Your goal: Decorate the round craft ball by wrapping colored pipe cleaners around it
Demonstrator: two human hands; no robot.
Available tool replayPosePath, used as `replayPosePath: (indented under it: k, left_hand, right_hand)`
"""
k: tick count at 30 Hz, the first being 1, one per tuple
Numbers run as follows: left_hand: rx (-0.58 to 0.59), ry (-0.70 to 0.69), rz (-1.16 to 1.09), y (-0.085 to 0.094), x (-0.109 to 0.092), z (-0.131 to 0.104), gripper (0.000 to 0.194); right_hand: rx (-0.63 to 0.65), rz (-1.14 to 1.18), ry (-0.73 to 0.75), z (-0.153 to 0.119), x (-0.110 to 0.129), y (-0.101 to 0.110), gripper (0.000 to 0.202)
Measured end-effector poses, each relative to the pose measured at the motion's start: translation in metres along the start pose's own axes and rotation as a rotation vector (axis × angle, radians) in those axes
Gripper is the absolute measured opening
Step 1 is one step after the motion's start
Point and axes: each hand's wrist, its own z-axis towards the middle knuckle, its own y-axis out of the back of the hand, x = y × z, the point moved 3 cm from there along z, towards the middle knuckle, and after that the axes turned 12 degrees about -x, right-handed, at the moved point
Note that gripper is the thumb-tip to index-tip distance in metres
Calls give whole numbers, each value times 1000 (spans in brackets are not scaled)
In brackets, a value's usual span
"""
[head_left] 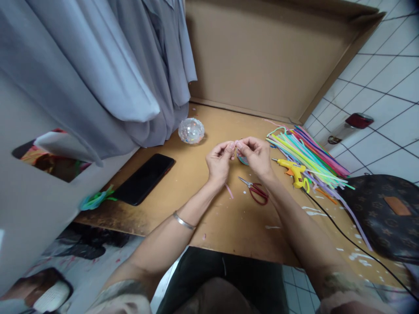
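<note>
Pinching, thumb to fingertips, with the left hand (218, 162) and likewise with the right hand (255, 158), tips closed and nearly meeting above the wooden tabletop (209, 222). Cannot make out anything between the tips, hidden or too small to tell. Taking those tips as the dial's centre, find a pink strip (229, 192) near six o'clock, just below the left wrist; cannot tell whether held from above or lying loose. Note at five o'clock a small round patterned item (242, 160), partly hidden by the right hand, and beyond, red-handled scissors (255, 191) with blades apart. See at three o'clock a heap of coloured fuzzy sticks (307, 155), with a yellow glue gun (294, 171) against the near edge, between three and four. Farther out at four, find a dark patterned bag (386, 218). Find at ten o'clock a clear round bowl (191, 131), and between eight and nine, a black phone (145, 179) lying flat.
</note>
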Motion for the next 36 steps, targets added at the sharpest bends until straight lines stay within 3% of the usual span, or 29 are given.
replayPosePath:
  k: [5, 8, 11, 15, 19, 22, 25, 32, 36]
  left_hand:
    - [22, 50, -25, 0, 4, 2, 39]
    - [90, 103, 0, 2, 5, 12, 41]
    - [82, 148, 18, 9, 3, 26, 44]
    - [154, 86, 62, 13, -5, 35, 42]
    - [301, 44, 117, 8, -11, 31, 44]
    - [337, 39, 153, 7, -12, 28, 42]
    - [306, 32, 149, 6, -10, 25, 40]
    - [72, 42, 32, 3, 3, 10, 38]
    - [77, 83, -14, 4, 7, 13, 37]
  right_hand:
    - [20, 32, -5, 2, -1, 1, 43]
    - [58, -26, 28, 6, -2, 7, 42]
    - [94, -115, 55, 9, -2, 13, 41]
    - [169, -178, 75, 8, 1, 15, 43]
    - [199, -238, 100, 7, 3, 15, 47]
    - [210, -283, 119, 7, 2, 16, 48]
    - [185, -264, 133, 6, 2, 14, 48]
    - [61, -60, 47, 0, -1, 0, 50]
    - [49, -26, 20, 1, -2, 1, 46]
